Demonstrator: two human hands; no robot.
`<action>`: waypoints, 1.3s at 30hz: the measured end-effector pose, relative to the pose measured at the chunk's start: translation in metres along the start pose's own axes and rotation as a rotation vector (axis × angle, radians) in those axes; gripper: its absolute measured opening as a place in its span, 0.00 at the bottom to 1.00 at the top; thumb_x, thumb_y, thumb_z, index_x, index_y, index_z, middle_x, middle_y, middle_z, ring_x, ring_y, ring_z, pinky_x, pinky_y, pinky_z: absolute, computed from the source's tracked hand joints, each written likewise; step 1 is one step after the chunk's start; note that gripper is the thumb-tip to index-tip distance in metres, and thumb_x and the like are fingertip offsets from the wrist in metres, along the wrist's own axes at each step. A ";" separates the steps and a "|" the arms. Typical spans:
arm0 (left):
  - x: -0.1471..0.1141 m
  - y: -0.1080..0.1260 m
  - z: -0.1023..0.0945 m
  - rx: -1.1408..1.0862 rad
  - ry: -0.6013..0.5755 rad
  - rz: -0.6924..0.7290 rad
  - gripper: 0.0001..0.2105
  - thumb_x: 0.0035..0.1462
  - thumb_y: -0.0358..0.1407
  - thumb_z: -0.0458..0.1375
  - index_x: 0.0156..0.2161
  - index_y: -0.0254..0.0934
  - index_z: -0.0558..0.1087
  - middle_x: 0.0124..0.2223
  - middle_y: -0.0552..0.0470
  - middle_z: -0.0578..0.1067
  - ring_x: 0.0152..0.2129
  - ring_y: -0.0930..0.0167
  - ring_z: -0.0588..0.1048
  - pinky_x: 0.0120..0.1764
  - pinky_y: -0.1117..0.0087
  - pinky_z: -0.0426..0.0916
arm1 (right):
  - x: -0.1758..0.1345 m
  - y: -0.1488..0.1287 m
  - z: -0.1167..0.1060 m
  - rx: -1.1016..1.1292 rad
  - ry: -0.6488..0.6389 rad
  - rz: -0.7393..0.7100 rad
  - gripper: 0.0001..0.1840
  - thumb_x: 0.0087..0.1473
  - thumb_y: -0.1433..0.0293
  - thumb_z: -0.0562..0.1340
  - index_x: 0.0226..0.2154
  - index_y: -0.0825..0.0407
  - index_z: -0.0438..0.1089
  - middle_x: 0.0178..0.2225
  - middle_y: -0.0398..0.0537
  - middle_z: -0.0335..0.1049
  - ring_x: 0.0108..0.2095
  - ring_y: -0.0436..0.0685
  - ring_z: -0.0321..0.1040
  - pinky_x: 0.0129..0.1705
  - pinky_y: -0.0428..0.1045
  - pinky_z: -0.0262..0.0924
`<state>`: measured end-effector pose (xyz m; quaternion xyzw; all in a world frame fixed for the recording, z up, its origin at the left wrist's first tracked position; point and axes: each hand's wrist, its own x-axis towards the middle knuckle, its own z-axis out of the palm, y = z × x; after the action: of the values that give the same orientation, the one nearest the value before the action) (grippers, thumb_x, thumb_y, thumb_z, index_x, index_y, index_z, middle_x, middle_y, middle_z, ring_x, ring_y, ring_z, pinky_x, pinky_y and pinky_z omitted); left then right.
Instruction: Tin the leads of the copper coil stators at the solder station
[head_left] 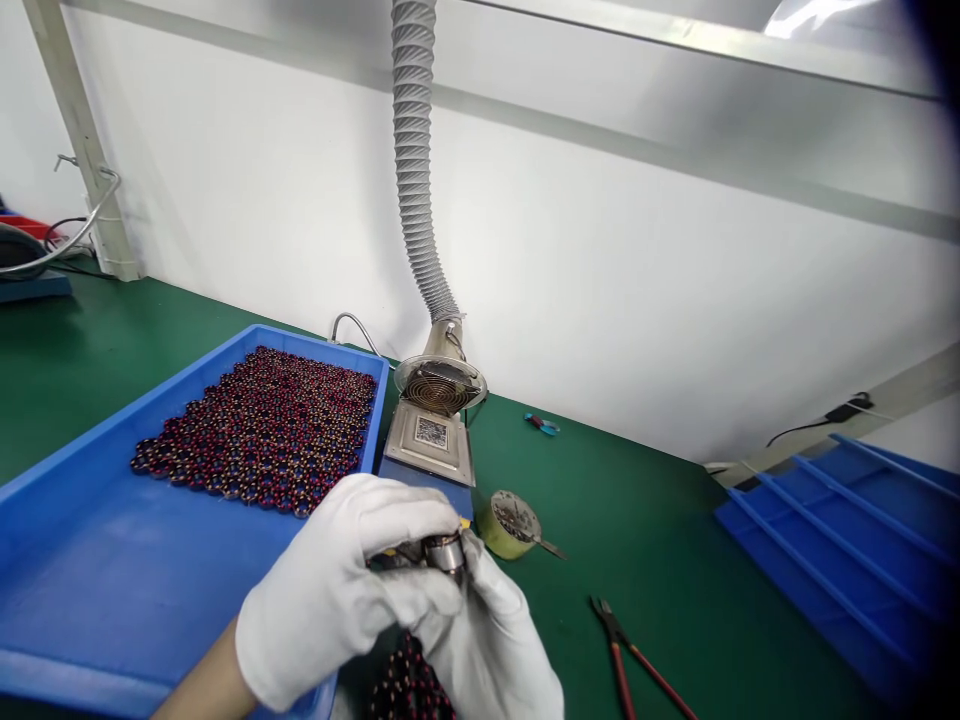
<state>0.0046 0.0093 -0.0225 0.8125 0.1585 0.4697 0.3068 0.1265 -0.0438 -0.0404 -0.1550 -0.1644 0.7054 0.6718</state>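
Note:
My left hand (337, 590), in a white glove, pinches a small motor stator (444, 553) with a shiny metal band and darker wound ends. On its right side, the fingers of my gloved right hand (495, 635) close on the same part. Part of the stator is hidden by the fingers. Just below the hands lie several wound parts (409, 680) with red and copper wire, partly covered by the gloves. To the left, a blue tray (90, 590) holds many similar ring-shaped wound stators (277, 430) packed in rows.
Behind my hands stands a metal-topped box (400, 432) under a round fume hood with a grey flexible duct (414, 130). A round tin (504, 540) with a flat strip, red-handled cutters (619, 640), small blue snips (541, 425) and another blue tray (832, 550) lie right.

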 end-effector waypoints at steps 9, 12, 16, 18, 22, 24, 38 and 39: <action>-0.004 -0.002 -0.003 -0.184 0.254 -0.328 0.08 0.53 0.29 0.56 0.35 0.45 0.73 0.40 0.58 0.76 0.38 0.72 0.73 0.41 0.74 0.66 | 0.000 0.005 -0.004 -0.028 -0.001 0.053 0.07 0.47 0.68 0.64 0.33 0.51 0.73 0.31 0.44 0.76 0.34 0.53 0.72 0.38 0.49 0.65; -0.001 0.001 0.001 -0.029 0.097 -0.201 0.20 0.43 0.23 0.61 0.42 0.45 0.71 0.44 0.56 0.75 0.42 0.70 0.71 0.46 0.73 0.63 | 0.001 0.004 -0.006 0.016 0.063 0.045 0.10 0.43 0.66 0.67 0.32 0.51 0.74 0.33 0.44 0.76 0.39 0.52 0.71 0.38 0.45 0.66; 0.004 0.003 0.004 0.057 0.036 -0.028 0.18 0.44 0.24 0.60 0.42 0.41 0.72 0.41 0.51 0.76 0.38 0.68 0.73 0.42 0.70 0.65 | 0.000 0.005 -0.005 0.067 0.091 0.081 0.10 0.39 0.67 0.69 0.29 0.51 0.74 0.31 0.41 0.76 0.37 0.48 0.71 0.40 0.41 0.64; 0.003 0.002 0.002 0.007 0.022 -0.043 0.13 0.47 0.28 0.61 0.40 0.40 0.73 0.41 0.49 0.76 0.36 0.67 0.73 0.40 0.70 0.66 | -0.001 0.006 -0.004 0.043 0.079 0.079 0.09 0.41 0.68 0.68 0.29 0.50 0.74 0.32 0.41 0.76 0.35 0.48 0.71 0.40 0.44 0.64; -0.003 -0.002 -0.001 -0.240 0.103 -0.166 0.04 0.50 0.30 0.58 0.32 0.39 0.76 0.36 0.50 0.77 0.35 0.67 0.74 0.40 0.69 0.67 | -0.001 0.008 0.002 -0.052 0.033 0.058 0.07 0.41 0.69 0.67 0.29 0.49 0.73 0.30 0.42 0.74 0.28 0.50 0.70 0.36 0.49 0.66; -0.006 -0.002 -0.001 -0.357 0.172 -0.245 0.04 0.50 0.30 0.58 0.28 0.38 0.75 0.32 0.51 0.77 0.33 0.67 0.74 0.39 0.69 0.68 | -0.003 0.006 0.005 -0.130 0.043 0.071 0.11 0.39 0.69 0.69 0.30 0.50 0.72 0.31 0.44 0.74 0.28 0.52 0.70 0.37 0.52 0.66; -0.004 0.005 -0.006 -0.434 0.243 -0.398 0.06 0.48 0.27 0.58 0.27 0.38 0.76 0.33 0.51 0.78 0.41 0.65 0.72 0.43 0.69 0.67 | 0.038 0.004 -0.055 -0.258 0.089 0.083 0.09 0.36 0.66 0.69 0.23 0.51 0.71 0.20 0.42 0.71 0.22 0.53 0.68 0.36 0.54 0.67; -0.005 0.005 -0.008 -0.453 0.311 -0.429 0.05 0.49 0.28 0.58 0.28 0.39 0.76 0.34 0.52 0.78 0.40 0.66 0.72 0.42 0.70 0.68 | 0.034 0.003 -0.052 -0.253 0.077 0.093 0.10 0.37 0.66 0.69 0.24 0.51 0.71 0.21 0.43 0.72 0.22 0.53 0.69 0.36 0.54 0.67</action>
<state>-0.0053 0.0060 -0.0194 0.5905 0.2621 0.5362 0.5432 0.1451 -0.0088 -0.0885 -0.2729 -0.2187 0.7030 0.6193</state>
